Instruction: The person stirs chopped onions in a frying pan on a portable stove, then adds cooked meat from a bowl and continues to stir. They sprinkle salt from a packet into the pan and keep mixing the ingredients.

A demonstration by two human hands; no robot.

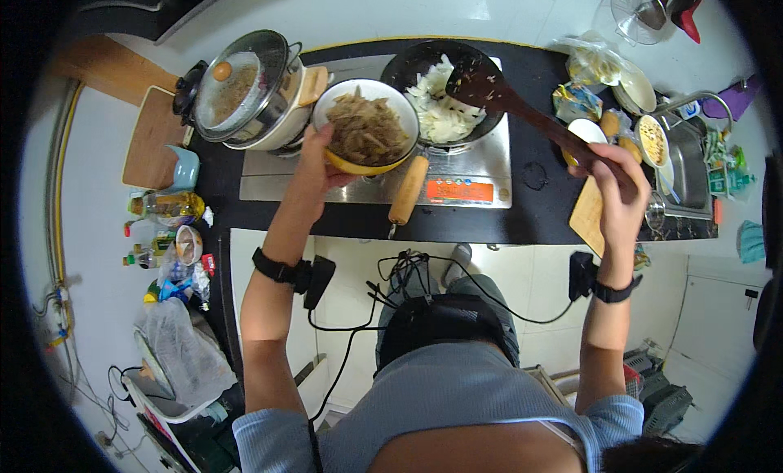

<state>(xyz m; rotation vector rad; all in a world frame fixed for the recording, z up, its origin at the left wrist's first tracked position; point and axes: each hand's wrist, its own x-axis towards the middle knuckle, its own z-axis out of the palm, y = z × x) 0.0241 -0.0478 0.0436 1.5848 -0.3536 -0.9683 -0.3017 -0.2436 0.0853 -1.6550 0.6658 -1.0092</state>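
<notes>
My left hand [319, 158] grips a yellow bowl with a white inside [408, 103], tilted so its load of brownish shredded food [367, 130] shows. Just right of the bowl, a black wok [397, 69] on the gas stove holds sliced white onion [449, 106]. The wok's wooden handle [408, 191] points toward me. In my right hand [618, 173] is the handle of a dark wooden spatula [538, 118]. Its broad blade is over the right part of the wok; whether it touches the onion I cannot tell.
A lidded pot [269, 130] stands on the left of the steel stove [287, 188]. Right of the stove are a cutting board [587, 216], a bowl of chopped food [652, 141] and the sink [688, 167]. Oil bottles [174, 207] line the left counter. Cables hang before my waist.
</notes>
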